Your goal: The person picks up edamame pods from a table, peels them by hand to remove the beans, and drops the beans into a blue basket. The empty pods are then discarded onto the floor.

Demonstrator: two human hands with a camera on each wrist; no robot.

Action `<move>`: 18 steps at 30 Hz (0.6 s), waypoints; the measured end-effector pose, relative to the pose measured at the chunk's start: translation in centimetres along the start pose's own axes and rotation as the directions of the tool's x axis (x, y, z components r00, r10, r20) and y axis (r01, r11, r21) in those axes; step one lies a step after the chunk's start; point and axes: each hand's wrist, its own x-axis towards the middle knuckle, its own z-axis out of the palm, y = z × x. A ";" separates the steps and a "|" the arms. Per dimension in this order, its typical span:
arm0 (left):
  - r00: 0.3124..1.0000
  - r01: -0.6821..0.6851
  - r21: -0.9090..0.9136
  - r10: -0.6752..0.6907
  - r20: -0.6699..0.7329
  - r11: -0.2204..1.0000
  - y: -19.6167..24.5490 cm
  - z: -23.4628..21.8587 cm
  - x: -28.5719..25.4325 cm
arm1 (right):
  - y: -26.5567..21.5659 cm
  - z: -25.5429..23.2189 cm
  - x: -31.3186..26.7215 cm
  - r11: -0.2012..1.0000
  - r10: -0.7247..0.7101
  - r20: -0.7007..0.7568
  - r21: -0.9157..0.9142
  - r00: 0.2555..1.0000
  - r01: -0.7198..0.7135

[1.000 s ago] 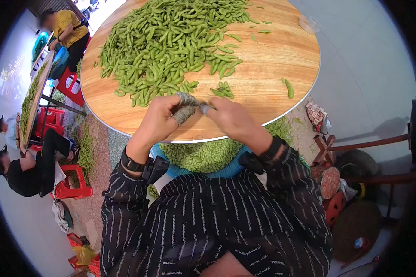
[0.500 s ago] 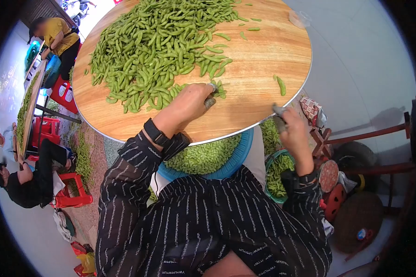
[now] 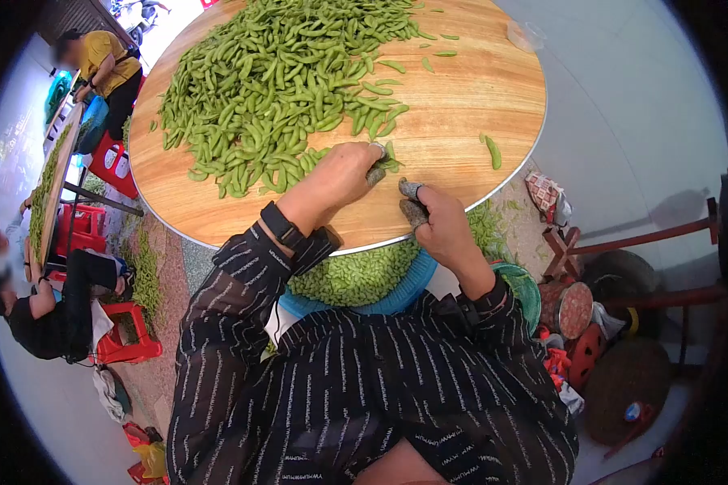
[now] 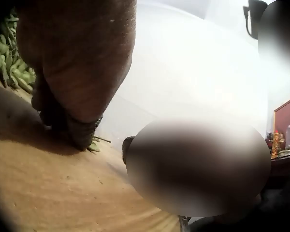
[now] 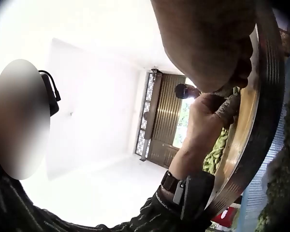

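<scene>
My left hand [image 3: 341,174] is over the near part of the round wooden table [image 3: 461,105], its wrapped thumb and forefinger down at a few soybean pods [image 3: 391,158]. In the left wrist view a pod [image 4: 94,146] with a thin stem shows right at the wrapped thumb tip; I cannot tell whether the fingers pinch it. My right hand [image 3: 445,222] hovers at the table's near edge, close to the left, with wrapped thumb and forefinger apart and no pod visible between them. A large heap of green pods [image 3: 275,89] covers the table's far left.
Below the table edge, a blue basin [image 3: 404,291] of shelled beans sits at my lap. A green basket [image 3: 526,295] stands at my right. One loose pod [image 3: 492,151] lies toward the table's right. People sit or bend at another table [image 3: 61,178] on the left, near red stools [image 3: 129,339].
Both hands were together at the table edge; then the left reached to the small pod group while the right swung out right. Now the right is back beside the left.
</scene>
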 end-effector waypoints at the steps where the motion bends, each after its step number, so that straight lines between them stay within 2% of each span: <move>1: 1.000 -0.003 -0.001 0.003 0.000 1.000 0.1 0.0 0.0 | -0.1 -0.1 0.1 0.998 0.013 0.029 -0.055 0.999 -0.011; 3: 0.996 0.045 0.137 -0.054 0.065 0.990 0.2 -0.2 -0.3 | -0.1 0.0 0.4 0.994 0.026 0.058 -0.107 0.998 -0.020; 4: 0.996 0.046 0.139 -0.055 0.065 0.989 0.3 -0.4 -0.7 | -0.1 0.1 0.6 0.992 0.032 0.093 -0.121 0.995 -0.021; 6: 0.989 0.143 -0.030 -0.144 -0.041 0.989 0.5 -0.9 -1.8 | -0.2 0.6 1.0 0.991 0.038 0.131 -0.131 0.991 -0.021; 7: 0.988 0.147 -0.027 -0.148 -0.042 0.989 0.2 -1.2 -2.4 | -0.2 0.9 1.3 0.996 0.042 0.159 -0.087 0.986 -0.028; 9: 0.948 0.315 -0.202 -0.318 0.015 0.927 -0.3 -2.1 -3.6 | -0.5 1.4 1.7 0.999 0.036 0.190 -0.041 0.981 -0.029; 11: 0.939 0.341 -0.225 -0.344 0.028 0.913 0.1 -3.4 -4.9 | -0.9 1.9 1.7 0.993 0.044 0.146 0.100 0.988 -0.059; 12: 0.919 0.376 -0.293 -0.395 -0.007 0.879 0.1 -3.8 -5.3 | -0.9 2.0 1.9 0.993 0.041 0.149 0.103 0.988 -0.057; 13: 0.893 0.406 -0.362 -0.448 -0.036 0.839 0.0 -4.0 -5.7 | -0.8 2.1 2.1 0.999 -0.019 0.157 -0.042 0.987 0.026; 14: 0.876 0.444 -0.300 -0.480 -0.056 0.845 -0.8 -4.0 -6.0 | -0.7 2.1 2.3 0.976 -0.077 0.172 -0.186 0.982 0.109; 15: 0.875 0.444 -0.301 -0.481 -0.058 0.844 -1.1 -4.1 -6.0 | -0.9 2.1 2.6 0.976 -0.078 0.173 -0.186 0.982 0.111; 17: 0.893 0.328 -0.281 -0.393 -0.218 0.902 -1.4 -4.1 -6.0 | -1.7 2.2 3.4 0.932 -0.144 0.290 -0.282 0.946 0.229; 18: 0.893 0.328 -0.282 -0.394 -0.220 0.902 -1.6 -4.0 -6.0 | -1.8 2.4 3.8 0.931 -0.146 0.291 -0.282 0.946 0.230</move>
